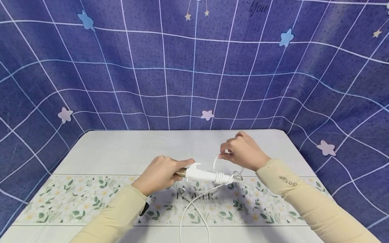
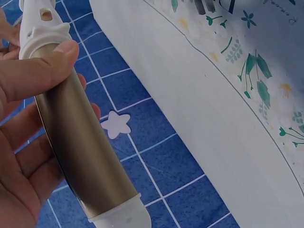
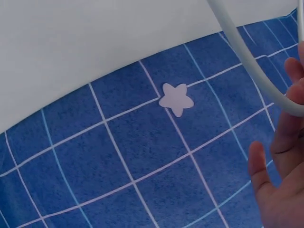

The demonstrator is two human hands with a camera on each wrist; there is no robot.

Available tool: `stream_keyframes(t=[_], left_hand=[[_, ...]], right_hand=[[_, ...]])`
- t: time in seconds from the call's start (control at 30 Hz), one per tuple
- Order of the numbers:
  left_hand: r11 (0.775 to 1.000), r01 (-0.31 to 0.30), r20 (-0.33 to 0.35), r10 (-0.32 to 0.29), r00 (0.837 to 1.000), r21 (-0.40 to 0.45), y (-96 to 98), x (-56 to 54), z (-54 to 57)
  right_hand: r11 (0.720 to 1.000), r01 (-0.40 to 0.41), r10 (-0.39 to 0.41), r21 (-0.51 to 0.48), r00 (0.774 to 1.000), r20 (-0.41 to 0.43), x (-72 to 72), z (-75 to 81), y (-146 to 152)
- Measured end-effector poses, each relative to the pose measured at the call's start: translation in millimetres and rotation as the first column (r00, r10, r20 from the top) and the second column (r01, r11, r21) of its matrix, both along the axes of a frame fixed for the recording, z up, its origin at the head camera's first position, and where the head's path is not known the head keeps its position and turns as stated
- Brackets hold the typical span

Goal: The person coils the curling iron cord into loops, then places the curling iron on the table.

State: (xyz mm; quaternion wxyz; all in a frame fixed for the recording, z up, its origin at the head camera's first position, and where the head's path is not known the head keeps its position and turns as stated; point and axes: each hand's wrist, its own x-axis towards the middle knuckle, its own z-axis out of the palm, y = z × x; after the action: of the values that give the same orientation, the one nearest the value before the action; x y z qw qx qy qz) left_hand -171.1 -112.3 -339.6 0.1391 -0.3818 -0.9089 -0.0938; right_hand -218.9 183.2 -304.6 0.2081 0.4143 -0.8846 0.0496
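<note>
Above the table (image 1: 170,145), a curling iron (image 1: 200,174) is grasped round its gold barrel (image 2: 85,142) by the left hand (image 1: 161,172), while, farther right, its white cord (image 3: 235,38) is pinched by the right hand (image 1: 243,151).

The curling iron (image 1: 200,174) is white, with a gold-brown barrel (image 2: 88,142) and white cord (image 1: 201,213). The white table (image 1: 152,145) wears a floral band (image 1: 85,192): pale yellow-centred blooms (image 1: 87,206), green leaves (image 1: 96,204), dark lettering (image 1: 211,196). A blue-violet curtain (image 1: 149,81) carries a white and light-blue grid (image 1: 195,38) and blue, pinkish and gold stars (image 1: 207,115). The sleeves (image 1: 304,202) are pale yellow, the right one with dark script (image 1: 288,181).
</note>
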Motion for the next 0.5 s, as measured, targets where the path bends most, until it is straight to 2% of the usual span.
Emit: stream_keyframes(t=[0.2, 0.5], left_hand=[[1.000, -0.025, -0.038, 0.025, 0.999, 0.009, 1.8, -0.4, -2.2], [0.993, -0.118, -0.049, 0.118, 0.992, 0.003, 3.3, -0.6, -3.6]], right_hand=[[1.000, -0.028, 0.028, 0.009, 0.996, -0.088, 9.4, 5.0, -7], [0.997, -0.075, 0.070, -0.024, 0.982, -0.177, 25.7, 10.4, -12]])
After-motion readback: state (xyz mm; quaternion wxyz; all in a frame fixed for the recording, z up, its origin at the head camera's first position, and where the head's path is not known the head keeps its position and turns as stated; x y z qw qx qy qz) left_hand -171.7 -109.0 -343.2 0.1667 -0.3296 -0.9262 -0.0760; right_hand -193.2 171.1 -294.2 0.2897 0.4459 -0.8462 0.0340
